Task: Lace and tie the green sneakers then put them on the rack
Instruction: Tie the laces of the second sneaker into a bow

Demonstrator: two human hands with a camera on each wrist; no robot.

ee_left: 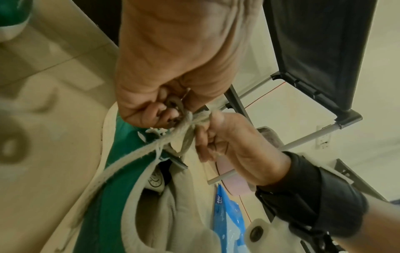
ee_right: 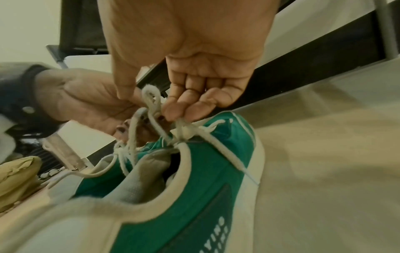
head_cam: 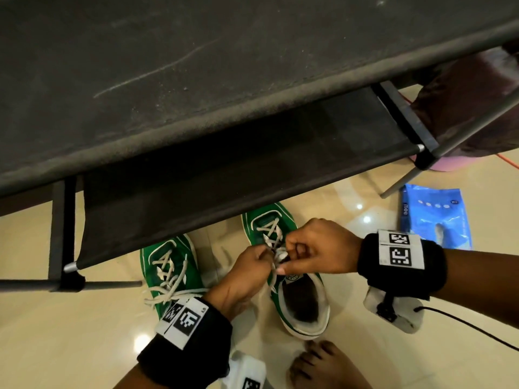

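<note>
Sneakers first, from the head view: two green sneakers stand side by side on the cream tiled floor [head_cam: 70,332], toes tucked under the low edge of the black fabric rack [head_cam: 224,80]. The left sneaker [head_cam: 171,265] is laced, with its white lace ends lying loose across its collar. Over the right sneaker [head_cam: 297,301], both hands meet just above the tongue. The left hand [head_cam: 247,273] and the right hand [head_cam: 317,248] touch each other, fingers curled, each pinching part of the white lace [head_cam: 273,240]. A blue plastic packet [head_cam: 432,214] lies on the floor to the right, near a rack leg, and a bare foot [head_cam: 323,366] rests just behind the right sneaker's heel.

Left wrist view: the left hand [ee_left: 173,68] nips the lace [ee_left: 188,119] between curled fingertips at a small knot, and the right hand [ee_left: 227,142] grips the same bundle from the other side. One strand runs slack down along the shoe's green side [ee_left: 121,188]. The blue packet [ee_left: 227,219] shows beyond the shoe's opening.

Right wrist view: the right hand [ee_right: 194,59] holds a small upright loop of lace [ee_right: 151,97] between thumb and fingertips, right over the top eyelets. The left hand [ee_right: 86,101] pinches the lace from behind the loop. The shoe [ee_right: 205,179] sits upright on the floor under both hands.
</note>
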